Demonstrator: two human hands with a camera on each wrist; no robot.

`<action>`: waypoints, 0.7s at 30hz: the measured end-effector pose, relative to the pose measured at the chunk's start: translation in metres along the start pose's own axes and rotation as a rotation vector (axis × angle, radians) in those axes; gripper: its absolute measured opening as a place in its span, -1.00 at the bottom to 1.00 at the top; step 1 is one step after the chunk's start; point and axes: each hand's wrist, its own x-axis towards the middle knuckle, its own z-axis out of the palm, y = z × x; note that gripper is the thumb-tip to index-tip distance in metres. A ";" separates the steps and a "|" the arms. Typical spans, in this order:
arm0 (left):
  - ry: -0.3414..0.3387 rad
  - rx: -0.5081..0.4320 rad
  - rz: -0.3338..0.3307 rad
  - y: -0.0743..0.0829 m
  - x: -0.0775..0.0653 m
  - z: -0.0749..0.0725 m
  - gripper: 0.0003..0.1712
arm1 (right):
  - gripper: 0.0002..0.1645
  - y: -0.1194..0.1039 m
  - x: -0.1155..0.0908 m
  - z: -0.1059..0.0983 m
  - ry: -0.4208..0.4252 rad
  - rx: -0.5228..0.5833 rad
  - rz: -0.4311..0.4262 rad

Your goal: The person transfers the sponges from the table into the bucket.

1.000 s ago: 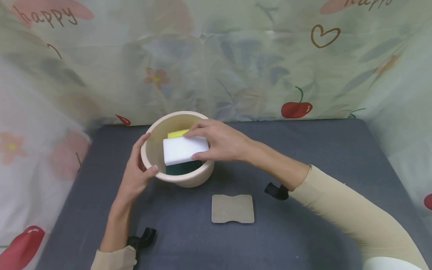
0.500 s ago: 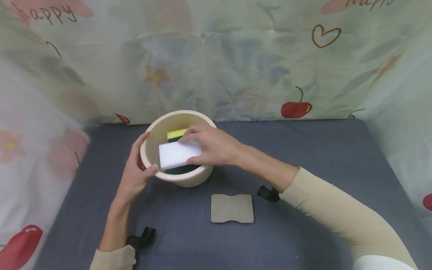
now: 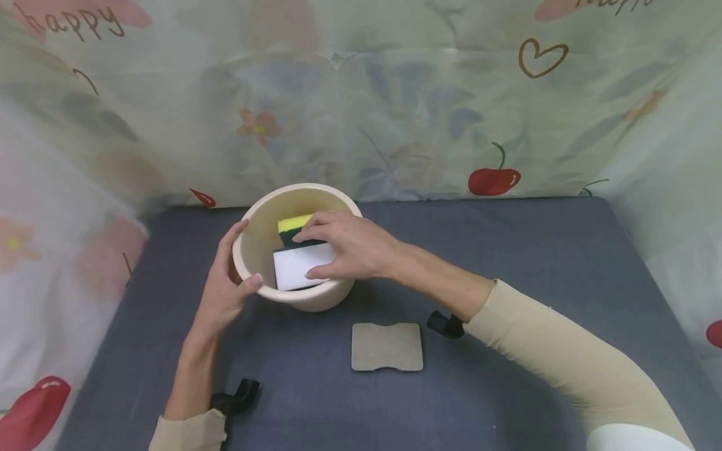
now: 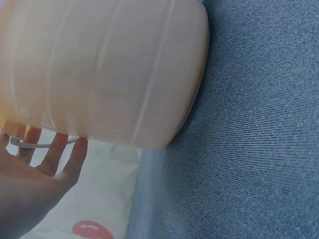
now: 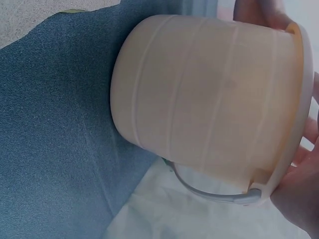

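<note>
A cream plastic bucket [image 3: 316, 303] stands on the dark tabletop. My left hand [image 3: 224, 291] grips its left rim, the thumb over the front edge; in the left wrist view, fingers [image 4: 75, 159] lie against the bucket's outer wall. Inside, a white sponge block [image 3: 294, 268] sits near the front, in front of a yellow and dark green scouring sponge [image 3: 292, 224]. My right hand [image 3: 361, 247] reaches over the right rim with fingers spread. Its thumb overlaps the white block, while the fingertips are above the block's back edge, by the scouring sponge. The palm hides the right part of both.
A flat grey-brown card with notched long sides [image 3: 387, 347] lies on the tabletop [image 3: 507, 250] in front of the bucket. Black camera mounts [image 3: 242, 396] sit at both wrists. A printed curtain [image 3: 395, 125] hangs behind. The bucket's grey handle [image 5: 209, 196] hangs at its far side.
The white sponge block has gone down into the bucket, and my right fingers have parted from its back edge. The left hand keeps its hold on the rim.
</note>
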 end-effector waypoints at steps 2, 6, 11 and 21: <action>0.000 0.000 0.004 -0.001 0.001 0.000 0.03 | -0.36 0.001 0.000 -0.001 0.003 0.013 -0.010; -0.001 -0.003 0.014 -0.002 0.002 0.000 0.02 | -0.37 0.002 -0.002 -0.004 0.026 0.056 -0.032; 0.007 -0.004 0.004 0.000 0.002 0.000 0.02 | -0.42 0.002 -0.006 -0.007 0.064 0.111 -0.055; 0.014 -0.010 -0.005 0.000 0.001 -0.002 0.02 | -0.48 -0.002 -0.031 -0.014 0.126 0.180 -0.071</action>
